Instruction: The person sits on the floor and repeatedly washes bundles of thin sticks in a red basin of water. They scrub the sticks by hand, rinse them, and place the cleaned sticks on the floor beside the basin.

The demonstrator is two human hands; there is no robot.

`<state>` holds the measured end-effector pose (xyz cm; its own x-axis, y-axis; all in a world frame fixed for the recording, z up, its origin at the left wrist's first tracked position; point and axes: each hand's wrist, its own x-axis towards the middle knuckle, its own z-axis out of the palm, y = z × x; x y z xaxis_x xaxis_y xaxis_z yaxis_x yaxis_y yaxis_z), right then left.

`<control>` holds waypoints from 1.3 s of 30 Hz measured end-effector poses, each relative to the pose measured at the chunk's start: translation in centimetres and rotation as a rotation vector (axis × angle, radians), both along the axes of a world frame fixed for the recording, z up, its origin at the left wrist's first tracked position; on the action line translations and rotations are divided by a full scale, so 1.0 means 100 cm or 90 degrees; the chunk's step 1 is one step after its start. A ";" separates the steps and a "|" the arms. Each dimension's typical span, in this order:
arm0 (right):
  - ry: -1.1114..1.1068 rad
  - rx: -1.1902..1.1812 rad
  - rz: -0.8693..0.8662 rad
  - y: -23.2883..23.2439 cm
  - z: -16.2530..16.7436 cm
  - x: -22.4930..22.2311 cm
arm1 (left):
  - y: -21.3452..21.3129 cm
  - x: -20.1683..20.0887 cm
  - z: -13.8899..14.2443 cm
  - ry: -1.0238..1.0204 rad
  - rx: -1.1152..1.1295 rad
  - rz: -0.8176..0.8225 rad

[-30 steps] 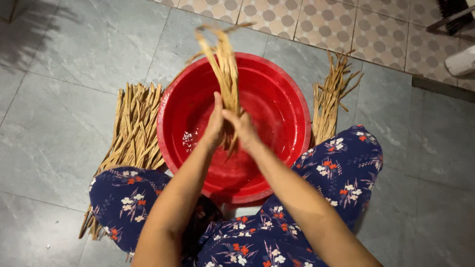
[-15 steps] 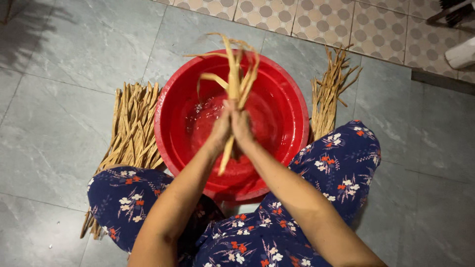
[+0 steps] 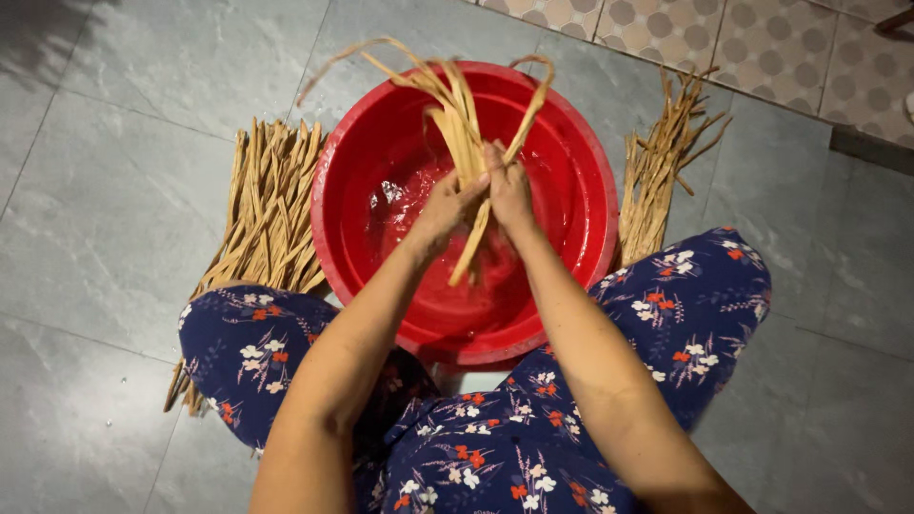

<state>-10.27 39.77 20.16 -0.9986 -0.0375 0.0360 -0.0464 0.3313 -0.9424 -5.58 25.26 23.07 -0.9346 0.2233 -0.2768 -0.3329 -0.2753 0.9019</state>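
Note:
Both hands are pressed together over a red plastic basin (image 3: 335, 171) that holds a little water. My left hand (image 3: 444, 205) and my right hand (image 3: 511, 188) grip one bundle of tan, wet fibre strips (image 3: 458, 124). The strips stick up past the far rim and bend over at their tips; a short end hangs below the hands toward the water.
A large pile of dry tan strips (image 3: 262, 224) lies on the grey tile floor left of the basin. A smaller pile (image 3: 659, 171) lies to its right. My knees in blue flowered cloth (image 3: 695, 305) flank the basin. Patterned tiles (image 3: 781, 52) run along the far edge.
The bundle's upper ends have drooped and curled outward over the basin's far rim. Both hands stay clasped on it at about the same spot above the water.

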 end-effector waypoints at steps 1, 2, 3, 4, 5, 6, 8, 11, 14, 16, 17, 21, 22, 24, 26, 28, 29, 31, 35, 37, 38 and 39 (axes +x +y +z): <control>-0.159 -0.077 0.028 0.004 0.003 -0.001 | -0.003 -0.002 0.001 0.006 -0.005 0.002; -0.155 -0.133 0.059 0.006 0.006 0.001 | -0.005 -0.004 0.001 0.010 -0.009 0.004; -0.152 -0.189 0.090 0.006 0.008 0.004 | -0.005 -0.005 0.000 0.021 0.038 0.028; -0.148 -0.245 0.120 0.004 0.009 0.008 | -0.005 -0.006 -0.002 0.035 0.084 0.052; -0.161 -0.318 0.125 -0.001 0.008 0.013 | -0.005 -0.008 -0.004 0.051 0.129 0.075; -0.173 -0.391 0.130 -0.008 0.006 0.020 | -0.005 -0.009 -0.006 0.049 0.158 0.117; -0.133 -0.302 0.108 -0.029 -0.005 0.038 | -0.005 -0.011 -0.012 0.041 0.217 0.201; -0.073 0.063 0.024 -0.044 -0.020 0.048 | -0.005 -0.011 -0.022 -0.060 0.323 0.209; -0.165 0.157 -0.032 -0.031 -0.025 0.038 | 0.003 -0.009 -0.029 -0.150 0.381 0.126; -0.143 0.198 -0.055 -0.011 -0.022 0.027 | 0.009 -0.007 -0.030 -0.117 0.256 0.093; -0.098 0.177 -0.046 -0.005 -0.020 0.024 | 0.010 -0.006 -0.030 -0.100 0.194 0.077; -0.088 0.033 0.035 0.008 -0.015 0.018 | 0.001 -0.007 -0.020 -0.003 0.098 0.097; -0.129 -0.018 0.060 0.007 -0.014 0.019 | -0.007 -0.009 -0.017 0.019 0.124 0.093; -0.149 -0.142 0.143 0.008 -0.013 0.016 | -0.017 -0.015 -0.013 0.044 0.165 0.105; -0.150 -0.232 0.167 0.009 -0.012 0.012 | -0.026 -0.020 -0.012 0.047 0.193 0.138; -0.139 -0.282 0.130 0.010 -0.015 0.009 | -0.032 -0.021 -0.015 0.072 0.154 0.134; -0.130 -0.275 0.126 0.010 -0.018 0.008 | -0.033 -0.021 -0.018 0.086 0.135 0.133; -0.107 -0.259 0.117 0.008 -0.028 0.010 | -0.031 -0.017 -0.025 0.040 0.111 0.115; -0.136 0.194 0.125 -0.002 -0.062 0.027 | -0.021 -0.006 -0.044 -0.029 0.042 0.073; -0.089 0.255 0.262 -0.002 -0.079 0.034 | -0.021 -0.006 -0.054 -0.046 0.025 0.092; -0.085 0.214 0.277 -0.001 -0.086 0.036 | -0.023 -0.008 -0.059 -0.053 0.016 0.104; -0.077 0.173 0.292 0.001 -0.092 0.036 | -0.026 -0.010 -0.064 -0.066 -0.004 0.139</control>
<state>-6.63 39.85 10.99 -0.8741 -0.4620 -0.1499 -0.1401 0.5355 -0.8329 -6.62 22.62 16.67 -0.9273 0.0176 -0.3739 -0.3567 -0.3447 0.8683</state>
